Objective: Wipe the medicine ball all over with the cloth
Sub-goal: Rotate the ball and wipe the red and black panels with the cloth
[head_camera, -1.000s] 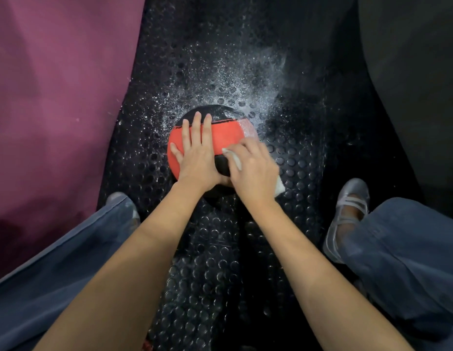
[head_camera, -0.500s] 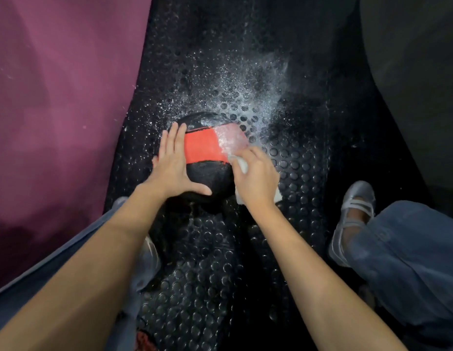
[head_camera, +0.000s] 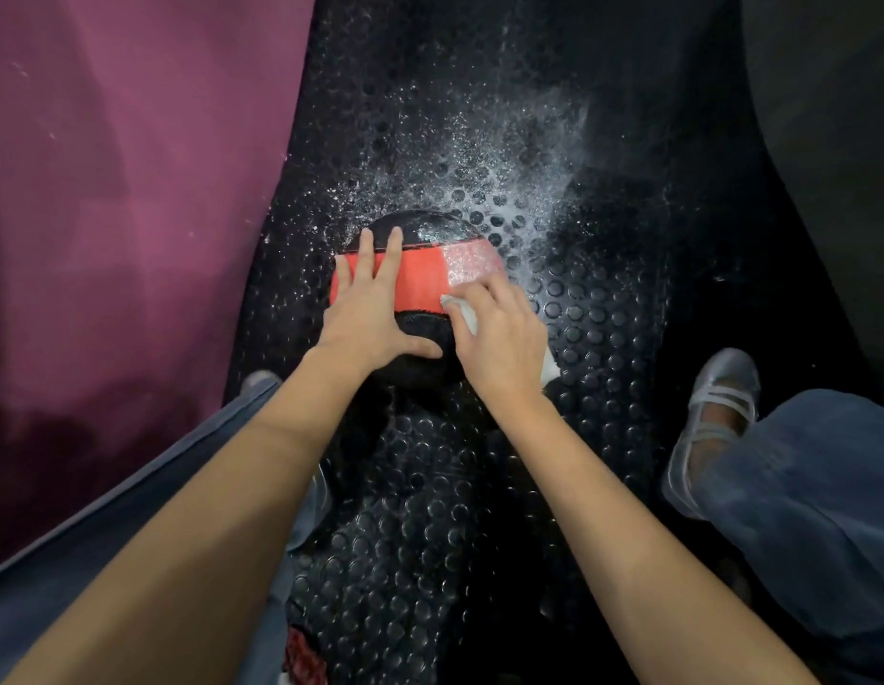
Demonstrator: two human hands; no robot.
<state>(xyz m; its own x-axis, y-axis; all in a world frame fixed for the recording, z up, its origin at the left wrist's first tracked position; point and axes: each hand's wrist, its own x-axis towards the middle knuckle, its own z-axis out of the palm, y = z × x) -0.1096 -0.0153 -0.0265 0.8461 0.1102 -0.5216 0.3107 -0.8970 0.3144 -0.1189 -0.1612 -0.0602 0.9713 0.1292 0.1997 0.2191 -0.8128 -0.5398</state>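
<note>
Head: medicine ball (head_camera: 420,284) mid-mat (head_camera: 603,338), wall (head_camera: 133,190) left.

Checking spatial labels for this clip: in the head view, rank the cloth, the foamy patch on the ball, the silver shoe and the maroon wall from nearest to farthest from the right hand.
1. cloth, gripped in the right hand.
2. foamy patch, just beyond the fingertips on the medicine ball.
3. silver shoe, out to the right.
4. maroon wall, far left.
</note>
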